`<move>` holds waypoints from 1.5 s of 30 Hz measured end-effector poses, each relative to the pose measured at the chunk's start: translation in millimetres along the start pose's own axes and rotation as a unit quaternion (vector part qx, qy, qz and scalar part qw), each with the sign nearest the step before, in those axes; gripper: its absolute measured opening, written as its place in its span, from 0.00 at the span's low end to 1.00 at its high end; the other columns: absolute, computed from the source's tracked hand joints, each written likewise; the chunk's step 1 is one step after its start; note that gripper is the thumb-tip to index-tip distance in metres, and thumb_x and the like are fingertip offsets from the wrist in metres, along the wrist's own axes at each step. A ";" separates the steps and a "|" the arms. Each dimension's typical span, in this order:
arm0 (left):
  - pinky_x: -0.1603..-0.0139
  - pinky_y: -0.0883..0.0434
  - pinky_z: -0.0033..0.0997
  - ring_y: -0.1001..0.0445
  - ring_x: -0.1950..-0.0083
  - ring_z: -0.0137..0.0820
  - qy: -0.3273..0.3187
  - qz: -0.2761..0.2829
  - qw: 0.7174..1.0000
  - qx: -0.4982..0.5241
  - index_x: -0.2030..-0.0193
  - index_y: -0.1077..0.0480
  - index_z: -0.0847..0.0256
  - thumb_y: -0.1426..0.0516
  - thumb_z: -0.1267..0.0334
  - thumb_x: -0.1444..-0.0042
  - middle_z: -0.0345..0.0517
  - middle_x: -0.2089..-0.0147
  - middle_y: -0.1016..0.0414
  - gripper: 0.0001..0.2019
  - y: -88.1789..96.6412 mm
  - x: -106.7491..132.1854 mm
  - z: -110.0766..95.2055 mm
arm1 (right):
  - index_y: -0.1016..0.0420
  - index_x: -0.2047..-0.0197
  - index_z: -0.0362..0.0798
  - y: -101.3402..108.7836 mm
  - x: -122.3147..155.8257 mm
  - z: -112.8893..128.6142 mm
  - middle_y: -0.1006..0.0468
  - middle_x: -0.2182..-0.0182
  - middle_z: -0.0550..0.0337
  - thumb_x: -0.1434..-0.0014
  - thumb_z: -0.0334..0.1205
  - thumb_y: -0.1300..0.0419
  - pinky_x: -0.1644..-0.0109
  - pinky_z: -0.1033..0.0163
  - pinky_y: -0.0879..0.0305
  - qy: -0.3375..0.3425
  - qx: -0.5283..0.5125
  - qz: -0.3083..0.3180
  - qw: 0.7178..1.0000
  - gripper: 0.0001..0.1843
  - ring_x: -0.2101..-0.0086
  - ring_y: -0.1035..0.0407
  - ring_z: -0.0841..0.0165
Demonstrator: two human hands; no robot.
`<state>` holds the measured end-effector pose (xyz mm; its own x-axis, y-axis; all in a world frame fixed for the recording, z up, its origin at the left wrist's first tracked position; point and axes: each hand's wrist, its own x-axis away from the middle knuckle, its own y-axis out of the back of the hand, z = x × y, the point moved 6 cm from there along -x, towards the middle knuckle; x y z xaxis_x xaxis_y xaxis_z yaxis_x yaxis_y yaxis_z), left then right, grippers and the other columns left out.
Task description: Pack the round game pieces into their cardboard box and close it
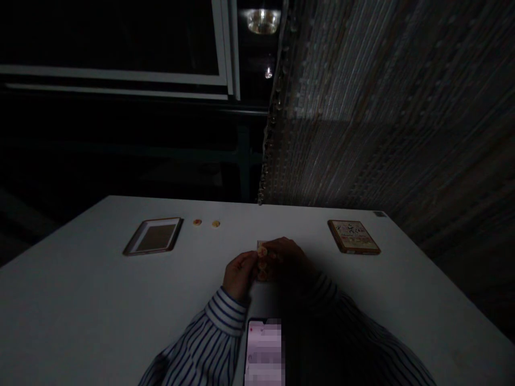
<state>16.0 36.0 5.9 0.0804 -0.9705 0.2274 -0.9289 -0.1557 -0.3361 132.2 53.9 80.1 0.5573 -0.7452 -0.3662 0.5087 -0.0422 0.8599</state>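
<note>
A small group of round wooden Chinese chess pieces (262, 275) with red marks lies between my hands, packed close together in what looks like a shallow tray. My left hand (240, 274) is closed at the left side of the group, thumb and fingers pinched at one raised piece (262, 251). From the right, my right hand (287, 253) reaches over the pieces with its fingers curled down. Deep shadow and the hand itself hide what those fingers grip. Two loose pieces, one red-marked (197, 222) and one paler (216, 224), lie apart toward the table's far left.
An open shallow tin or lid (179, 234) rests on the white table (80, 300) at left. A tin with a printed lid (354, 236) sits at right. Close to me is a lit phone (263, 354), between my forearms. A string curtain (341, 134) hangs behind the table.
</note>
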 end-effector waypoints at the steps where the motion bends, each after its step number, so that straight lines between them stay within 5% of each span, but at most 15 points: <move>1: 0.80 0.41 0.21 0.35 0.79 0.22 0.000 -0.004 1.000 0.000 0.68 0.29 0.64 0.40 0.55 0.61 0.40 0.76 0.28 0.15 1.1 -0.6 0.7 | 0.29 0.60 0.48 0.7 0.1 -0.7 0.25 0.65 0.56 0.45 0.48 0.49 0.60 0.63 0.43 0.004 0.010 0.004 1.000 0.16 0.65 0.34 0.67; 15: 0.79 0.37 0.23 0.33 0.79 0.23 -0.071 -0.090 0.991 -0.066 0.67 0.29 0.66 0.40 0.53 0.62 0.45 0.73 0.25 0.18 20.4 -8.2 -6.6 | 0.31 0.55 0.47 19.2 5.6 -14.7 0.26 0.60 0.53 0.44 0.44 0.50 0.57 0.61 0.42 -0.022 0.049 -0.035 0.998 0.16 0.61 0.35 0.65; 24: 0.73 0.33 0.26 0.29 0.73 0.28 -0.138 -0.093 0.976 -0.141 0.70 0.28 0.66 0.43 0.55 0.59 0.45 0.74 0.25 0.14 22.1 -10.3 -12.0 | 0.30 0.57 0.47 23.6 8.9 -31.0 0.25 0.62 0.55 0.44 0.45 0.49 0.58 0.62 0.40 -0.062 0.041 -0.072 0.995 0.15 0.61 0.34 0.67; 45: 0.66 0.31 0.28 0.27 0.69 0.30 -0.171 -0.071 0.967 -0.173 0.71 0.28 0.64 0.45 0.57 0.56 0.46 0.72 0.24 0.12 19.9 -11.6 -10.6 | 0.29 0.58 0.49 6.2 -1.6 -46.7 0.24 0.64 0.58 0.46 0.43 0.49 0.61 0.66 0.41 -0.149 0.076 0.070 0.983 0.15 0.63 0.31 0.67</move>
<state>-7.2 46.1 6.2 0.2763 -0.9572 -0.0863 -0.9602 -0.2787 0.0161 165.2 85.8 69.4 0.3854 -0.9122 -0.1395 0.3245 -0.0075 0.9459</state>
